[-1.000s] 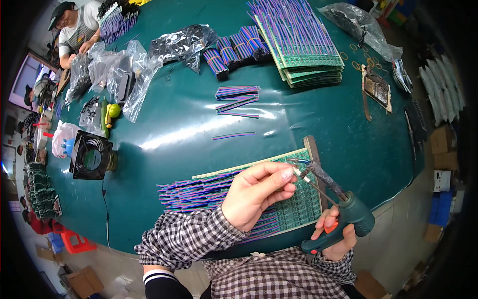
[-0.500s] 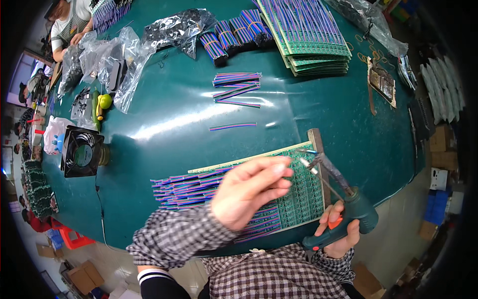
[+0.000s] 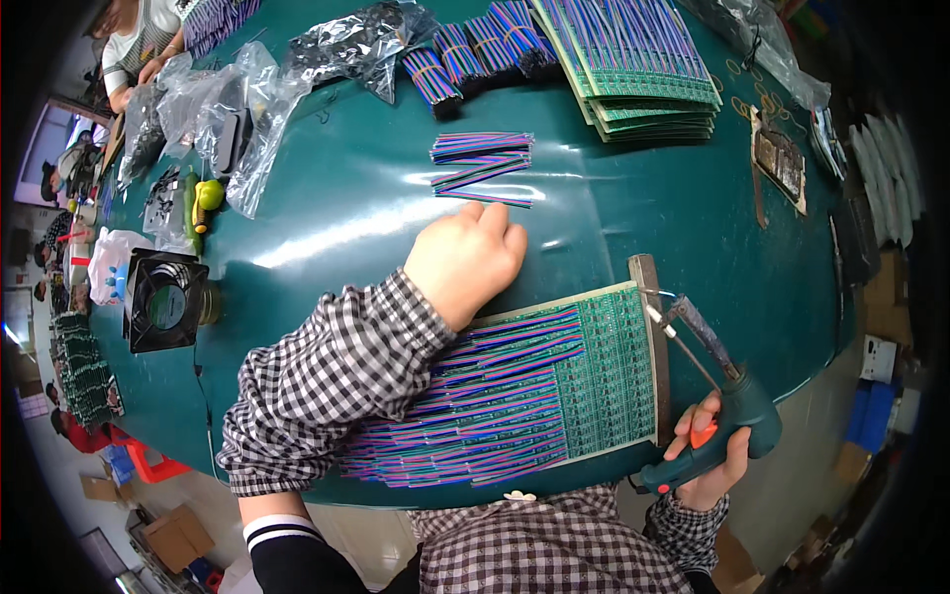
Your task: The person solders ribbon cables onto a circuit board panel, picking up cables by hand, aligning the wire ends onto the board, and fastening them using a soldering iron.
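My right hand (image 3: 711,450) is closed round the green handle of a soldering gun (image 3: 749,416) with an orange trigger. Its metal tip lies over the right end of a green circuit-board panel (image 3: 609,371). Rows of multicoloured ribbon wires (image 3: 495,406) extend left from the panel's middle. My left hand (image 3: 465,259) is over the table beyond the panel's far edge, its fingers curled and their tips hidden. Whatever they pinch cannot be made out. A small pile of cut ribbon wires (image 3: 482,148) lies just past it.
A dark bar (image 3: 648,346) borders the panel's right end. At the back are wire bundles (image 3: 433,84), stacked wired panels (image 3: 648,94) and plastic bags (image 3: 242,129). A black fan (image 3: 163,302) stands on the left. On the right lies a stained tray (image 3: 779,158). Another person (image 3: 139,49) sits far left.
My left hand has gone from above the panel away to the table near the wire pile, covering the spot where a single ribbon wire lay. My right hand keeps hold of the soldering gun.
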The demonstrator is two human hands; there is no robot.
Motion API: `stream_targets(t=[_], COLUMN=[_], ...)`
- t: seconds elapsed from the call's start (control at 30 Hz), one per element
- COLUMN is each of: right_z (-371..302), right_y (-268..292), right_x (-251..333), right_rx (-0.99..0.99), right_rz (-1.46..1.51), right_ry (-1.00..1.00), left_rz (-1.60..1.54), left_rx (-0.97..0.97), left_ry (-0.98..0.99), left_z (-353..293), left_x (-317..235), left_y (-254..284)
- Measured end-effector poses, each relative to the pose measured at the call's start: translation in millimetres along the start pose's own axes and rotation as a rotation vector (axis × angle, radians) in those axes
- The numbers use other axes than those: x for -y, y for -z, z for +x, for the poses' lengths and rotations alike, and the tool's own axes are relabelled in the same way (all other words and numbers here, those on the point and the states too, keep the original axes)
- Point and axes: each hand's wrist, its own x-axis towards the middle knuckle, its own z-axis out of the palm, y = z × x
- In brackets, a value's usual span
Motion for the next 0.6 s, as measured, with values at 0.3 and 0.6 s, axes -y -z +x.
stream_targets(t=[0.3, 0.6], right_z=[10, 40], right_y=[4, -73], right_x=[-4, 7], right_rx=[0.002, 0.097], right_rz=[0.092, -0.11], right_ry=[0.001, -0.034], left_rz=[-0.608, -1.933], left_rx=[-0.157, 0.195], left_ry=[0.259, 0.705], left_z=[-9, -39], left_x=[22, -61], left_y=[17, 93])
